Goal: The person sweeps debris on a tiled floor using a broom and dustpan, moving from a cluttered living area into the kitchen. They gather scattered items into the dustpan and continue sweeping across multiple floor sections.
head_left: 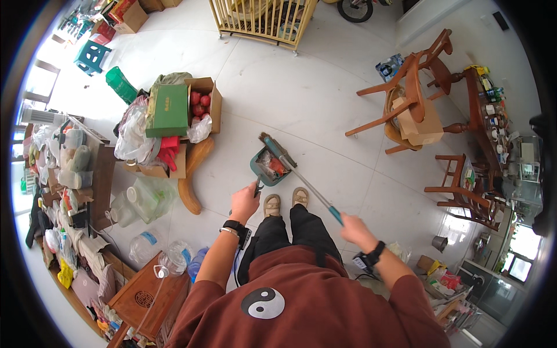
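Note:
My left hand (pixel 245 204) is closed round the handle of a dark teal dustpan (pixel 256 166), which rests on the floor in front of my feet. Inside the pan lies some litter (pixel 277 166), with clear crumpled plastic and an orange-red piece. My right hand (pixel 357 230) grips the teal end of a broom (pixel 311 189) with a grey pole. The pole slants away to the far left, and the broom's head with its brown bristles lies over the far right rim of the dustpan. Whether the bristles touch the litter, I cannot tell.
Left of the dustpan, a long orange-brown gourd (pixel 190 188) lies beside boxes, one with red round fruit (pixel 201 103). Large clear bottles (pixel 146 246) stand at the near left. Wooden chairs (pixel 413 87) stand right, and a slatted wooden crib (pixel 261 20) stands far ahead.

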Tool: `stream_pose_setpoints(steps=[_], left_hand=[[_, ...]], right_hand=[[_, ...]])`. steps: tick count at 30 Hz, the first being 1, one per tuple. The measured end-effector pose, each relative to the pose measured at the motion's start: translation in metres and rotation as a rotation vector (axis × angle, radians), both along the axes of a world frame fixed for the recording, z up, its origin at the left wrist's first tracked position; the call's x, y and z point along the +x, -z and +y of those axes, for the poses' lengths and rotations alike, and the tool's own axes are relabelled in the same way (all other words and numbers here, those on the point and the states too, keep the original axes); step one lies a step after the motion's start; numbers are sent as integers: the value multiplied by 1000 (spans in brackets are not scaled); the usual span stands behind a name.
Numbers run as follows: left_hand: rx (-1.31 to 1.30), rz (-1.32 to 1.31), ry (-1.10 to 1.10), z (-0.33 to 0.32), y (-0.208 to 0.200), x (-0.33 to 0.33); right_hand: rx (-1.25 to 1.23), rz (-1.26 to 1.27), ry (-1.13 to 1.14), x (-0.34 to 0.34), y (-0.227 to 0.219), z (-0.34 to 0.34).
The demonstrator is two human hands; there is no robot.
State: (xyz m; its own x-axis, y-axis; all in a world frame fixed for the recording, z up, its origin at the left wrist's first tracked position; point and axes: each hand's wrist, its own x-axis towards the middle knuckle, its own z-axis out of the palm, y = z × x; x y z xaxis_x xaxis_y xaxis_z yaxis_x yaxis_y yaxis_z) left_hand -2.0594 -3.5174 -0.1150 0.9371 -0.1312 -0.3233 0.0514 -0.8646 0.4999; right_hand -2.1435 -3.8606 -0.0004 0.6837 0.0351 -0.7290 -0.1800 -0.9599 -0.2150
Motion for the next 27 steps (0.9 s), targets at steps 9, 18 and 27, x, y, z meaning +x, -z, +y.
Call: stream_pose_setpoints(steps=[9, 18, 27], left_hand=[[46, 23, -88, 48, -31, -37], [42, 21, -83, 34, -6, -43], [-7, 5, -102, 20, 5, -36]], right_hand=[[-188, -217, -82, 47, -4, -48], [-85, -158, -95, 4, 80, 73], [105, -49, 90, -34, -14, 4]])
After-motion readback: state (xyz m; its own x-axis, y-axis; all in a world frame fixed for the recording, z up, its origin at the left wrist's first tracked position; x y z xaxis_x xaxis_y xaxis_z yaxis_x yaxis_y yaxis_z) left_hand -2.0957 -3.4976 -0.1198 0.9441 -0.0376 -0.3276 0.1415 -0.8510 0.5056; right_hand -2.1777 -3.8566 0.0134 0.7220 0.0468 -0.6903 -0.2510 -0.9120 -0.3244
